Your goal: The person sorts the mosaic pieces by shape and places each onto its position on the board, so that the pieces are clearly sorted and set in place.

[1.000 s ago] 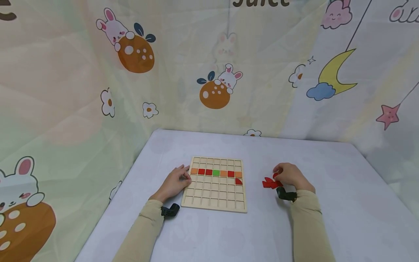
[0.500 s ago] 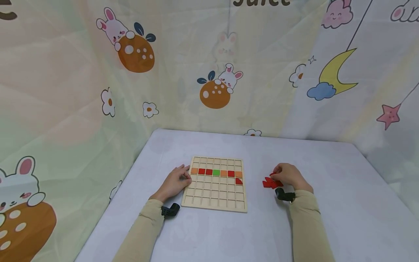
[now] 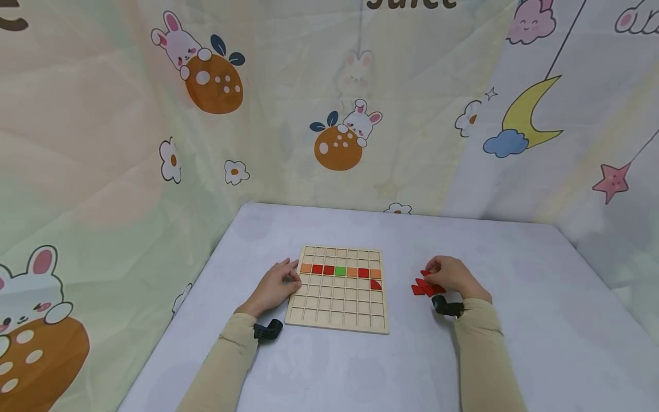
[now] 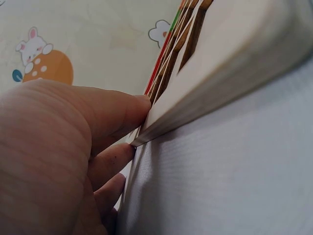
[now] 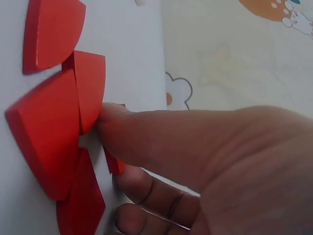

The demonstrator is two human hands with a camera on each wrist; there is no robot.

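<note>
My left hand (image 3: pixel 274 288) holds the left edge of a wooden grid board (image 3: pixel 337 309); in the left wrist view, its thumb (image 4: pixel 132 107) lies at the rim with the index finger against the side. One row of the board carries orange, red and green squares, and a red quarter-circle piece (image 3: pixel 376 285) fills part of a cell below its right end. Right of the board, my right hand (image 3: pixel 453 274) pinches a red piece (image 5: pixel 115 161) between thumb and index finger. Several loose red pieces (image 5: pixel 46 132) with curved edges lie by the fingertips, some overlapping.
The white-covered table (image 3: pixel 350 372) extends around the board. A fabric backdrop (image 3: pixel 288 189) printed with rabbits, flowers and a moon rises behind it and along the left. A small black camera (image 3: pixel 268 331) sits on each wrist.
My right hand has lowered slightly and shifted left over the red pieces, and the loose pieces have spread a little. The left hand and the board have stayed put.
</note>
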